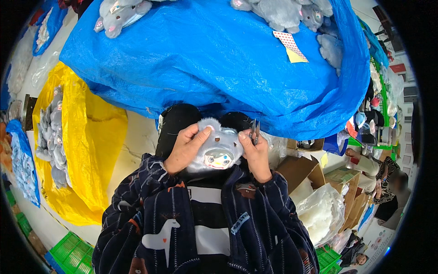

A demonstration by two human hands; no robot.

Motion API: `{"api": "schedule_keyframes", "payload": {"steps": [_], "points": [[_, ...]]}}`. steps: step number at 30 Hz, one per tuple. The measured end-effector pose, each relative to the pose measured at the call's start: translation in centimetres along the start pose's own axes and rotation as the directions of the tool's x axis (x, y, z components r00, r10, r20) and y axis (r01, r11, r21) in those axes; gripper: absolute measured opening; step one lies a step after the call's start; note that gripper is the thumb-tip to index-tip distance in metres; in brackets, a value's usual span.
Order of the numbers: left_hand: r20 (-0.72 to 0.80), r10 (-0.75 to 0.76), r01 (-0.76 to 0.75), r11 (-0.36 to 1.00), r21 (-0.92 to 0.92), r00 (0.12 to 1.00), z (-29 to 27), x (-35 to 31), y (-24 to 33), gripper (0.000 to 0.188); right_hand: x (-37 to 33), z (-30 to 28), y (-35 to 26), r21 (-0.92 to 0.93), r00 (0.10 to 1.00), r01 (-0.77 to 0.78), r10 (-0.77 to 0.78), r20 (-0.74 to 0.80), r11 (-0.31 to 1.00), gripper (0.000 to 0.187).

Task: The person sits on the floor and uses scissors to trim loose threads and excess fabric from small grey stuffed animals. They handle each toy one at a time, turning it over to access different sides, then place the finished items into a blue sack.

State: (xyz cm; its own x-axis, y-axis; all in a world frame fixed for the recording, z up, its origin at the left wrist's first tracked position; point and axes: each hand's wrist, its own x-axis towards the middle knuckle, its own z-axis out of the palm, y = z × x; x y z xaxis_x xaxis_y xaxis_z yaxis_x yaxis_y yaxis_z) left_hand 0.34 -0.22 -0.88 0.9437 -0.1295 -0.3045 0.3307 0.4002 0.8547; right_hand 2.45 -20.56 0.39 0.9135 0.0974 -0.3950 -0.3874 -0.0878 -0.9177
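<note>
A grey plush animal head [212, 144], with brown eyes and a colourful printed patch at its lower part, hangs over my lap between both hands. My left hand [186, 148] pinches its left side near an ear, thumb on top. With the thumb on its right edge, my right hand [256, 155] grips the plush too. A small pair of dark metal scissors [255, 129] also sits in my right hand, its points directed up and away from me. The fingers beneath the plush are hidden.
A large blue tarp [196, 59] spreads ahead, bearing grey plush animals [278, 13] and a sticker sheet [290, 47]. At left, a yellow sack [75, 150] contains several grey plush pieces [52, 137]. Cardboard boxes [301, 173] and a clear bag of white stuffing [321, 212] stand right.
</note>
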Motion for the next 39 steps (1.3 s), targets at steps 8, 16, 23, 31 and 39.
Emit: {"api": "schedule_keyframes", "payload": {"steps": [8,16,23,31,39], "points": [[0.076,0.009,-0.016,0.995,0.096,0.997,-0.8,0.5,0.4,0.028,0.9,-1.8,-3.1,-0.420,0.863,0.482,-0.499,0.075,0.769,0.024],[0.007,0.002,-0.001,0.990,-0.138,1.000,-2.0,0.5,0.1,0.027,-0.2,-0.6,0.1,-0.009,0.992,0.063,-0.061,0.109,0.998,0.023],[0.041,0.049,-0.047,0.998,-0.037,0.998,-2.2,0.0,1.0,0.029,1.0,-0.7,-1.0,0.277,0.980,-0.040,-0.016,0.196,0.960,0.020],[0.299,0.220,-0.361,0.717,0.596,0.929,-2.6,-1.4,3.9,0.036,-2.8,-1.4,-1.8,-0.161,0.913,0.366,-0.320,0.255,0.916,0.023],[0.333,-0.102,-0.008,0.950,0.312,0.937,-3.5,-3.3,2.4,0.061,-3.1,-3.5,-2.6,-0.101,0.907,0.242,-0.188,0.378,0.965,0.008]]}}
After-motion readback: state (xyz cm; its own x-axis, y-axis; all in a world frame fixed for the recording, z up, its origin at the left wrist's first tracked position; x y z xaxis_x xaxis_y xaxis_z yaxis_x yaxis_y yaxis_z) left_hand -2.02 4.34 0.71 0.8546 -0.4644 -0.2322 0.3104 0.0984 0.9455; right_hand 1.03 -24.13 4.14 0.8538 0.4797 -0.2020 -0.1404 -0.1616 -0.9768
